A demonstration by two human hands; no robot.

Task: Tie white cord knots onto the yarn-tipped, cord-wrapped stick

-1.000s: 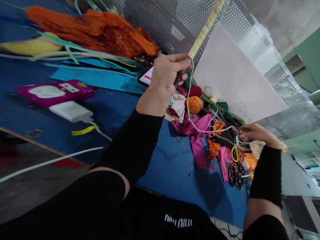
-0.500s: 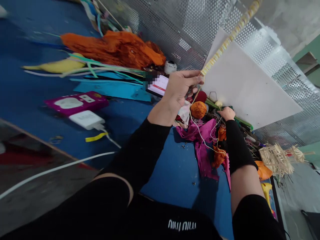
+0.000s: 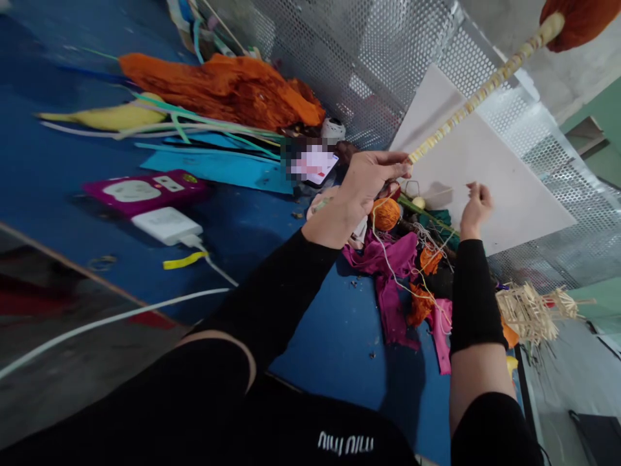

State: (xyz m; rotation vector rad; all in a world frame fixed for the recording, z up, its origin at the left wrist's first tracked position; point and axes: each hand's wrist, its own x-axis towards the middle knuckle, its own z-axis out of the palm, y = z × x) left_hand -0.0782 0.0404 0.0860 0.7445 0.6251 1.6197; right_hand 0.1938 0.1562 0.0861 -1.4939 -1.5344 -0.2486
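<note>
My left hand is closed on the lower end of a long stick wrapped in pale yellow cord, which slants up to the right and ends in an orange fabric head. A loose cord hangs from the stick's end down over the pink cloth scraps. My right hand is raised above the scrap pile, fingers curled and pinched, apparently on a thin strand too fine to name. An orange yarn ball lies just below my left hand.
A blue table carries an orange cloth, a turquoise sheet, a magenta power strip with a white charger, a phone, a white board against perforated metal and a straw bundle.
My right hand left the scissors at the right, reached into the scrap pile, then lifted above it. The stick tilted lower to the right, showing its orange head. The view shifted.
</note>
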